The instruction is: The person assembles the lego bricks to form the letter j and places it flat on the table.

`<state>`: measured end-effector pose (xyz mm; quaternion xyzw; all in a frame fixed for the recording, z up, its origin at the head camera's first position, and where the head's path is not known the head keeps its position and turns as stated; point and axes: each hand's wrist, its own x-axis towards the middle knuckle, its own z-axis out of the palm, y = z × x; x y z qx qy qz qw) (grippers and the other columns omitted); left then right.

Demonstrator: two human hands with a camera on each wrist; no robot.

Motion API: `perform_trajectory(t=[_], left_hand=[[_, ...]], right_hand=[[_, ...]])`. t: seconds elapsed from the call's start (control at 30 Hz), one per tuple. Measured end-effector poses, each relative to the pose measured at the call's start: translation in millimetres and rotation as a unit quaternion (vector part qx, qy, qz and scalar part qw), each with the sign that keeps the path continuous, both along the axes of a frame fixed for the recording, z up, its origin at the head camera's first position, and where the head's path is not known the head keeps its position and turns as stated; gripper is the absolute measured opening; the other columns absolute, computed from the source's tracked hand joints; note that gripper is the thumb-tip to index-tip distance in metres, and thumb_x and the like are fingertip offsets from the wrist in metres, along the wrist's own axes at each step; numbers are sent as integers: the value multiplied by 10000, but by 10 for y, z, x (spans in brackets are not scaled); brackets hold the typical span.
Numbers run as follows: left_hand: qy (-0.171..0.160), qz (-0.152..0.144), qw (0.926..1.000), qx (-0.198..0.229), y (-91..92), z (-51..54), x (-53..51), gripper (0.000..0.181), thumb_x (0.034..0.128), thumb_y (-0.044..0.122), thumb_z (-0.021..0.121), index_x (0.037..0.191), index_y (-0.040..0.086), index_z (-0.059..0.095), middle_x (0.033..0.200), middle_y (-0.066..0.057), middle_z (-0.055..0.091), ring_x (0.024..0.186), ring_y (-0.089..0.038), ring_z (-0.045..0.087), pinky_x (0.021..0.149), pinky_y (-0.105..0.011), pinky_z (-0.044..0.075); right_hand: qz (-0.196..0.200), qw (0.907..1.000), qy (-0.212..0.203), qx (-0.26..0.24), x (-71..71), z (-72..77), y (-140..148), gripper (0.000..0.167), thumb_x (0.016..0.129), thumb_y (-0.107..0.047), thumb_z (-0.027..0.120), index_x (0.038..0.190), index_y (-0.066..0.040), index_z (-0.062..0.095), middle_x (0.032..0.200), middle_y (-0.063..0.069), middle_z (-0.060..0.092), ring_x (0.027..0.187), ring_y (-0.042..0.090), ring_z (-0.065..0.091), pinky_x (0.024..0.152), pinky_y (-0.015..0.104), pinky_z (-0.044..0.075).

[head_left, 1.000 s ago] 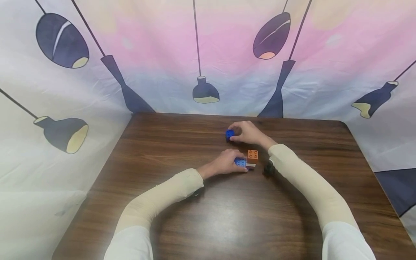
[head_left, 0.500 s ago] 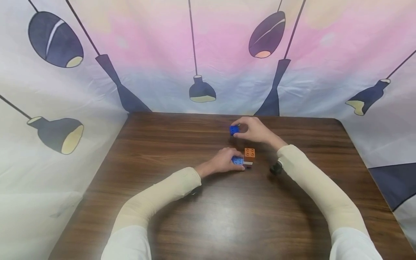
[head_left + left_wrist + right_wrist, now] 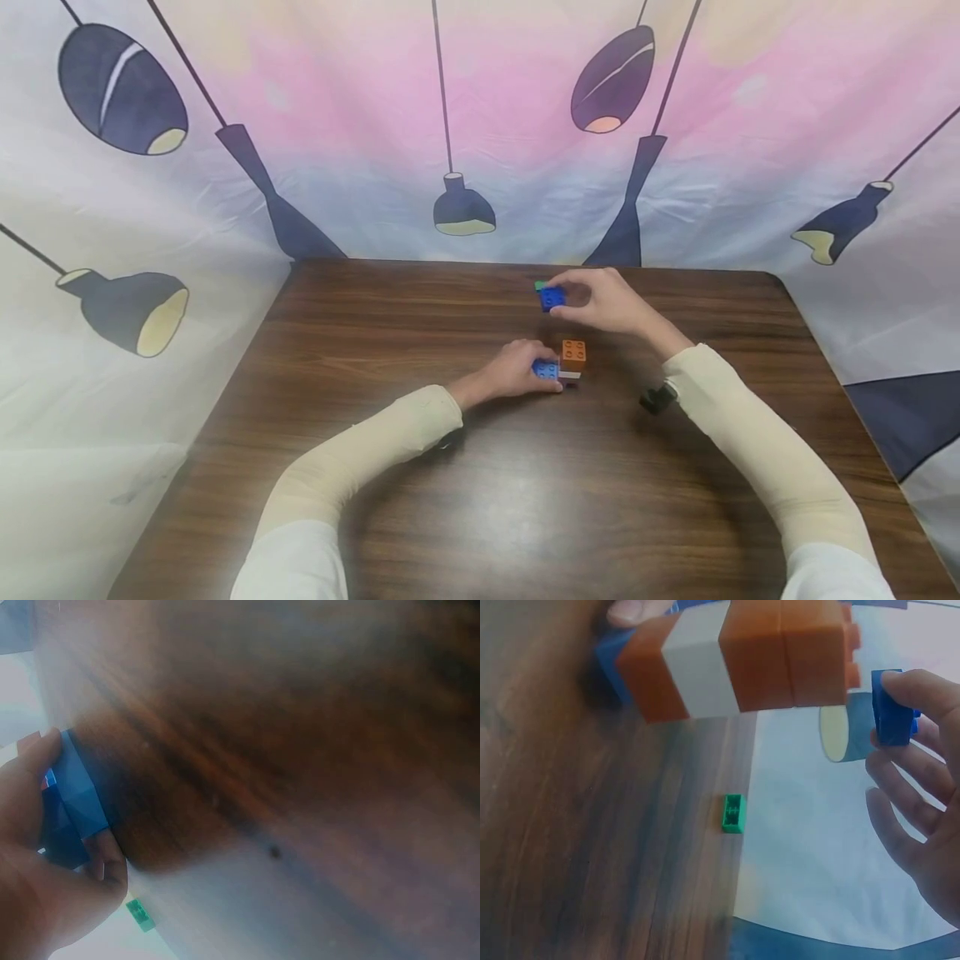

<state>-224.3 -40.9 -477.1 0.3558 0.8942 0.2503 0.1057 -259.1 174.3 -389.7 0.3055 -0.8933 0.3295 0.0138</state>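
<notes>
My left hand (image 3: 517,369) grips a light blue brick (image 3: 546,370) beside a stack topped with an orange brick (image 3: 573,355). In the right wrist view that stack shows orange, a white layer (image 3: 700,660) and blue at its base. Between thumb and fingers, my right hand (image 3: 611,302) pinches a dark blue brick (image 3: 892,709), raised off the table and apart from the stack. A small green brick (image 3: 733,814) lies on the table just behind the dark blue one. In the left wrist view, my left fingers hide part of the blue pieces (image 3: 81,787).
The brown wooden table (image 3: 420,492) ends at a back edge close behind the green brick. A fabric curtain (image 3: 360,125) printed with lamps hangs round the back and sides. A dark wrist device (image 3: 657,398) sits under my right sleeve.
My right hand has moved right and a little farther back with the dark blue brick, bringing the green brick into view in the head view. My left hand keeps its hold; the head view shifts slightly.
</notes>
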Motion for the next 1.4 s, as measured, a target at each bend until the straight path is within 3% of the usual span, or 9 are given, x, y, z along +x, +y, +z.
perform_trajectory(t=[0.27, 0.77, 0.9, 1.1, 1.4], left_hand=[[4, -13, 10000, -38, -9, 2, -8, 507, 902, 438, 778, 1275, 101, 707, 1098, -11, 695, 948, -128, 596, 831, -272, 491], [164, -35, 9998, -84, 1, -9, -3, 498, 907, 432, 774, 1247, 75, 709, 1030, -7, 691, 873, -126, 577, 760, -257, 473], [159, -55, 9999, -18, 0, -6, 3, 497, 907, 418, 779, 1263, 79, 708, 1034, -10, 695, 872, -123, 582, 754, -253, 478], [136, -63, 9999, 15, -2, -5, 9, 492, 905, 422, 779, 1261, 89, 711, 1029, -1, 691, 876, -119, 582, 758, -249, 483], [112, -32, 9999, 60, 3, -9, 10, 504, 907, 418, 778, 1276, 83, 705, 1066, -14, 703, 906, -127, 595, 788, -252, 493]], right_hand=[[77, 9997, 184, -134, 211, 35, 65, 434, 910, -355, 789, 1271, -134, 697, 1074, 41, 749, 986, 226, 711, 818, 448, 563], [7, 9989, 408, -233, 553, -90, 210, 427, 912, -335, 789, 1281, -141, 699, 1161, 62, 734, 1106, 289, 676, 903, 529, 540], [-47, 9988, 406, -257, 613, -142, 234, 427, 907, -336, 796, 1278, -146, 704, 1151, 56, 734, 1098, 308, 677, 886, 528, 548], [-203, 9986, 402, -283, 673, -192, 249, 422, 888, -331, 817, 1258, -157, 713, 1138, 37, 740, 1053, 230, 698, 872, 474, 568], [-84, 9981, 416, -436, 700, -269, 256, 415, 876, -284, 833, 1245, -130, 719, 1099, 30, 744, 962, 173, 704, 806, 420, 586]])
